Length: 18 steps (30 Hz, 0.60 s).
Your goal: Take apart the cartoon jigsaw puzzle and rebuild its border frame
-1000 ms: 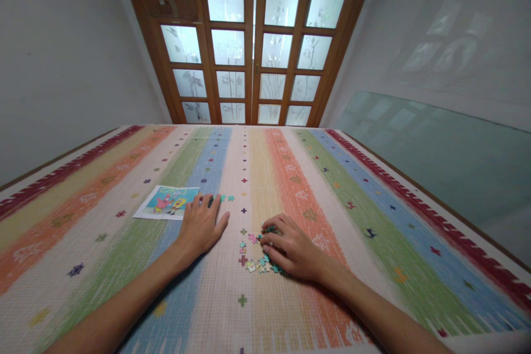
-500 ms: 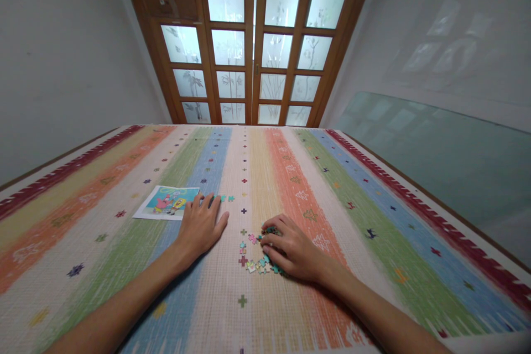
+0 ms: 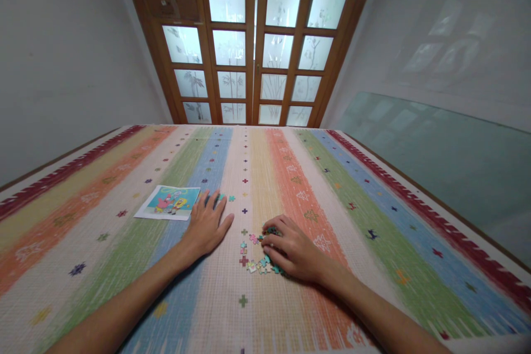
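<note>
Teal and pink jigsaw pieces [image 3: 254,259] lie heaped under the right hand [image 3: 290,251], its grip curled among them, fingertips pinching loosely; left hand [image 3: 207,224] lies flat, fingers spread, beside the reference picture [image 3: 168,203].

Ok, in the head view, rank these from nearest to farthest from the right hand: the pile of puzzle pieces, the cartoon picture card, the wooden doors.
1. Pile of puzzle pieces: under and just left of the right hand, touching its fingers.
2. Cartoon picture card: farther left on the mat, beyond the left hand.
3. Wooden doors: at the far end of the room, behind everything.
</note>
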Each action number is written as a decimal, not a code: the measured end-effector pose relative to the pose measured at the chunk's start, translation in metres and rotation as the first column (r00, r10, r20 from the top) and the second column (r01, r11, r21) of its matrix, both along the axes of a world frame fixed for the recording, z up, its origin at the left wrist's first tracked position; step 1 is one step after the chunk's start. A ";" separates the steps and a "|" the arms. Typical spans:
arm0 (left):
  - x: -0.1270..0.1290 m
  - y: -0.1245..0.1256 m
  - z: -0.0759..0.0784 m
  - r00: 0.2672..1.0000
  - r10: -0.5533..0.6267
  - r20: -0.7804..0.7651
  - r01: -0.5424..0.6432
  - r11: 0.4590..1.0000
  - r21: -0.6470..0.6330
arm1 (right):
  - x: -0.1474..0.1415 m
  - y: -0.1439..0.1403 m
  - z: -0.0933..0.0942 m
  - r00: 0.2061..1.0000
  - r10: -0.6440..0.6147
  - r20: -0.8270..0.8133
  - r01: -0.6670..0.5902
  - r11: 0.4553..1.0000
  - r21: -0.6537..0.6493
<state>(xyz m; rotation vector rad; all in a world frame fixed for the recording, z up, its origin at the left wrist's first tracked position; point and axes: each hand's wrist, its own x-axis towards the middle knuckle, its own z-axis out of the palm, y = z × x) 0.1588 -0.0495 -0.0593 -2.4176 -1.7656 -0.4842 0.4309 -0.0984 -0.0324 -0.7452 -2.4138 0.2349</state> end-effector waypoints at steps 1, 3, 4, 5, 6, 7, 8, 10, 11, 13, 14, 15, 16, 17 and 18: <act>0.000 0.000 -0.001 1.000 0.003 -0.002 -0.003 1.000 -0.004 | 0.000 0.000 0.000 1.000 0.000 0.002 0.000 1.000 -0.002; 0.000 0.000 -0.002 1.000 0.009 -0.007 -0.009 1.000 -0.007 | 0.000 0.000 0.000 1.000 -0.002 0.005 0.002 1.000 -0.006; 0.000 0.000 -0.002 1.000 0.012 -0.007 -0.012 1.000 -0.005 | 0.000 0.000 0.001 1.000 -0.003 0.006 0.003 1.000 -0.007; 0.000 0.000 -0.002 1.000 0.014 -0.008 -0.014 1.000 -0.002 | 0.000 0.000 0.001 1.000 -0.004 0.008 0.004 1.000 -0.008; 0.000 0.000 -0.002 1.000 0.016 -0.009 -0.016 1.000 0.002 | 0.000 0.000 0.001 1.000 -0.004 0.011 0.004 1.000 -0.008; 0.000 -0.001 -0.002 1.000 0.018 -0.011 -0.017 1.000 0.005 | 0.000 0.000 0.001 1.000 -0.004 0.013 0.005 1.000 -0.007; 0.000 -0.001 -0.001 1.000 0.018 -0.015 -0.018 1.000 0.007 | 0.000 0.000 0.001 1.000 -0.005 0.014 0.005 1.000 -0.007; 0.000 -0.002 0.001 1.000 0.016 -0.016 -0.016 1.000 0.008 | 0.000 0.000 0.001 1.000 -0.003 0.016 0.003 1.000 -0.007; 0.001 -0.002 0.001 1.000 0.012 -0.010 -0.012 1.000 0.006 | 0.000 0.000 0.000 1.000 -0.003 0.016 0.003 1.000 -0.009; 0.002 -0.003 0.003 1.000 -0.002 0.010 0.002 1.000 0.004 | 0.001 0.000 0.000 1.000 -0.004 0.018 0.004 1.000 -0.011; 0.002 -0.003 0.004 1.000 -0.010 0.018 0.010 1.000 0.004 | 0.001 0.000 0.000 1.000 -0.005 0.021 0.005 1.000 -0.012; 0.003 -0.004 0.005 1.000 -0.020 0.024 0.019 1.000 0.004 | 0.001 0.000 -0.001 1.000 -0.006 0.022 0.006 1.000 -0.012; 0.003 -0.004 0.005 0.999 -0.029 0.026 0.029 1.000 0.002 | 0.001 0.000 -0.001 1.000 -0.007 0.023 0.007 1.000 -0.012; 0.004 -0.003 0.006 0.999 -0.036 0.023 0.036 0.999 -0.001 | 0.001 0.000 -0.001 1.000 -0.006 0.023 0.006 1.000 -0.011; 0.004 -0.003 0.006 0.999 -0.041 0.018 0.041 0.999 -0.005 | 0.001 0.000 -0.001 1.000 -0.005 0.022 0.005 1.000 -0.010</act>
